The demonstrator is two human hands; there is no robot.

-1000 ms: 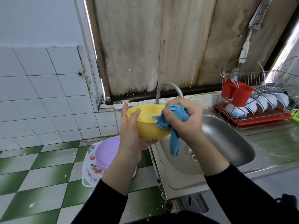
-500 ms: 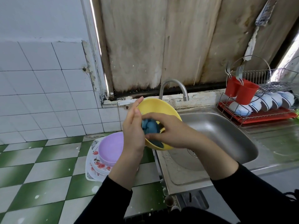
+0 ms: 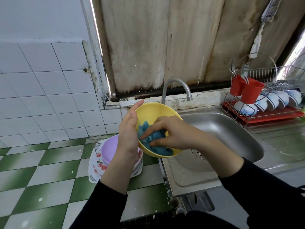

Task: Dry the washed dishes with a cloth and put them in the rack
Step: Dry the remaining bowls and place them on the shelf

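A yellow bowl (image 3: 152,113) is tilted with its mouth toward me, held up over the left edge of the sink. My left hand (image 3: 129,129) supports its left rim with straight fingers. Inside the bowl, my right hand (image 3: 171,133) presses a bunched blue cloth (image 3: 156,141) against the bottom, fingers curled over it. The dish rack (image 3: 270,113), wire with a red tray, stands at the far right and holds several white bowls (image 3: 274,100) on edge.
A purple bowl (image 3: 109,147) sits on stacked flowered plates (image 3: 95,164) on the green-and-white tiled counter, under my left wrist. Red cutlery cups (image 3: 247,90) with forks hang on the rack. The steel sink (image 3: 227,134) and its tap (image 3: 178,86) lie behind the bowl.
The bowl has tipped from side-on to mouth toward me. My right hand has moved the cloth from the outer rim into the bowl's inside.
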